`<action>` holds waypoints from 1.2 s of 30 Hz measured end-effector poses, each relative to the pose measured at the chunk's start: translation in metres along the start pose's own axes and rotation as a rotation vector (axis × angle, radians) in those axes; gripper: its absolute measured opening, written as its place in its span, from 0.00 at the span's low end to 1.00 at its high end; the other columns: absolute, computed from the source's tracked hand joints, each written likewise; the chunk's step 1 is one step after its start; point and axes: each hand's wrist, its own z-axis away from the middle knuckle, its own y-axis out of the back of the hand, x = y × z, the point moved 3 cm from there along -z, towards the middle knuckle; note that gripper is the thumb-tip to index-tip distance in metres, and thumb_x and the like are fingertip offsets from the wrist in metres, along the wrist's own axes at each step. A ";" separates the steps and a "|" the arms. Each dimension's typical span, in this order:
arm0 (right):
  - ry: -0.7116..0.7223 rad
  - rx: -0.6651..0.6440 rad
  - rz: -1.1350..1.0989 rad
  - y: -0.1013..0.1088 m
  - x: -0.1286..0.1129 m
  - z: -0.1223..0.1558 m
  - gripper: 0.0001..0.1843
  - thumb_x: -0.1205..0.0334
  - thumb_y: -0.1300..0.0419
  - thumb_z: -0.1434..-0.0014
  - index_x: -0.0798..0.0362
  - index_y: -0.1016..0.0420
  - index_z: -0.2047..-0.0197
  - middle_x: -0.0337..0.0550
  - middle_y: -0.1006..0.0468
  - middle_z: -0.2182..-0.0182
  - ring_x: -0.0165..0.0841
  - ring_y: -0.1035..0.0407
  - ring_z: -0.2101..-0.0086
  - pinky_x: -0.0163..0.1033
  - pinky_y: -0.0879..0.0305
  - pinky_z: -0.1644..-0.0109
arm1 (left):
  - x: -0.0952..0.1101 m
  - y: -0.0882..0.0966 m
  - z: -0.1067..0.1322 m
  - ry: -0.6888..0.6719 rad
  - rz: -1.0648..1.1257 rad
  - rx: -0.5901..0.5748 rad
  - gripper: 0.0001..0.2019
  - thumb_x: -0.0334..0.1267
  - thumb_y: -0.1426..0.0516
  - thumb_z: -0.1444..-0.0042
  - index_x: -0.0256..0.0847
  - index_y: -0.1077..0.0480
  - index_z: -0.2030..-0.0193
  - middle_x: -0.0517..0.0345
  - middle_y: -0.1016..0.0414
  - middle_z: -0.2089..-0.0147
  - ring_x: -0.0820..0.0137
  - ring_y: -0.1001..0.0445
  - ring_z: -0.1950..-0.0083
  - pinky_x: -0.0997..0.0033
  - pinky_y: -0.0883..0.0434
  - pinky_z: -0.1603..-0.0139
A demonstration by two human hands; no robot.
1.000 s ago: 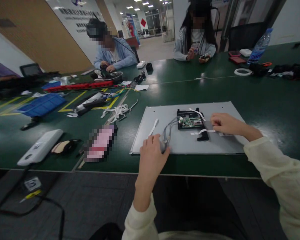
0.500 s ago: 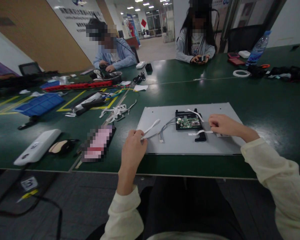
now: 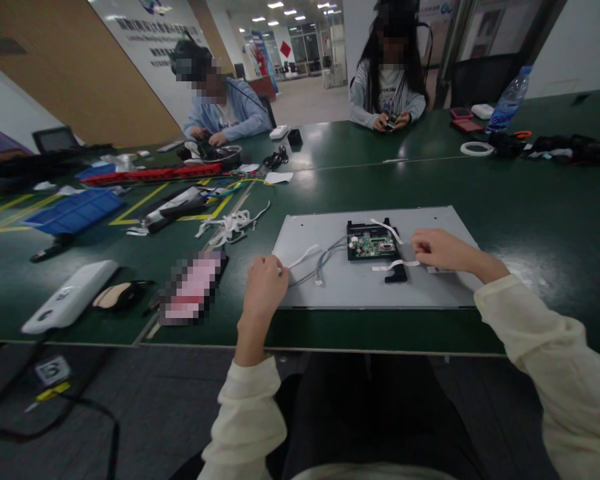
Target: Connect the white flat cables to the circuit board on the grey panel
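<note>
A flat grey panel (image 3: 340, 297) lies on the green table, with a black bracket (image 3: 395, 275) and a green circuit board (image 3: 370, 247) on it. My left hand (image 3: 266, 283) is closed at the panel's left edge, fingertips pinched at the end of a white strip (image 3: 305, 256). Grey cables (image 3: 321, 261) run from the board towards that hand; one white plug rests on the panel. My right hand (image 3: 445, 253) is curled shut above the panel's right part. Close to its fingers are a white strip (image 3: 387, 229) and another white strip (image 3: 383, 268). Whatever its fingers grip is hidden.
Left of the panel lie a pile of white strips (image 3: 233, 227), a blurred-out phone-like pink object (image 3: 190, 287) and a white device (image 3: 70, 297). A blue tray (image 3: 75, 209) is farther left. Two people sit across the table; a water bottle (image 3: 507, 103) stands far right.
The whole view has shifted slightly, so the panel sits a little farther left. Both hands keep nearly the same pose and place over the panel. The person across has lowered their hands slightly.
</note>
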 end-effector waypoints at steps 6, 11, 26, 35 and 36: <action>-0.011 0.016 0.008 -0.001 0.003 -0.001 0.06 0.66 0.45 0.49 0.53 0.39 0.75 0.38 0.33 0.74 0.27 0.42 0.74 0.35 0.48 0.67 | 0.001 0.002 -0.004 -0.040 0.026 -0.022 0.09 0.33 0.51 0.44 0.38 0.31 0.62 0.46 0.30 0.59 0.57 0.30 0.51 0.57 0.32 0.47; -0.019 0.067 0.012 0.003 0.001 -0.001 0.05 0.65 0.46 0.48 0.53 0.37 0.74 0.38 0.31 0.74 0.28 0.39 0.73 0.35 0.45 0.66 | 0.002 0.008 -0.004 -0.063 0.101 0.010 0.13 0.29 0.51 0.47 0.36 0.31 0.57 0.46 0.28 0.59 0.60 0.27 0.55 0.62 0.30 0.51; -0.020 0.553 -0.209 0.012 -0.025 -0.004 0.25 0.58 0.45 0.39 0.52 0.40 0.39 0.50 0.26 0.53 0.36 0.29 0.59 0.42 0.31 0.59 | 0.030 0.047 -0.020 -0.267 0.470 0.279 0.11 0.33 0.48 0.46 0.40 0.24 0.62 0.55 0.21 0.59 0.67 0.25 0.58 0.67 0.31 0.50; 0.276 0.438 -0.160 0.006 -0.095 -0.060 0.36 0.59 0.39 0.42 0.47 0.43 0.32 0.50 0.34 0.41 0.41 0.34 0.46 0.47 0.35 0.45 | 0.076 0.032 -0.078 -0.540 0.779 0.080 0.08 0.39 0.42 0.48 0.37 0.25 0.66 0.52 0.22 0.62 0.67 0.25 0.58 0.66 0.31 0.49; 0.264 0.432 -0.149 0.003 -0.097 -0.067 0.29 0.60 0.40 0.41 0.48 0.37 0.36 0.49 0.30 0.44 0.40 0.32 0.49 0.45 0.34 0.47 | 0.075 0.025 -0.083 -0.538 0.837 0.034 0.09 0.41 0.42 0.48 0.37 0.25 0.66 0.52 0.22 0.62 0.68 0.25 0.58 0.67 0.30 0.50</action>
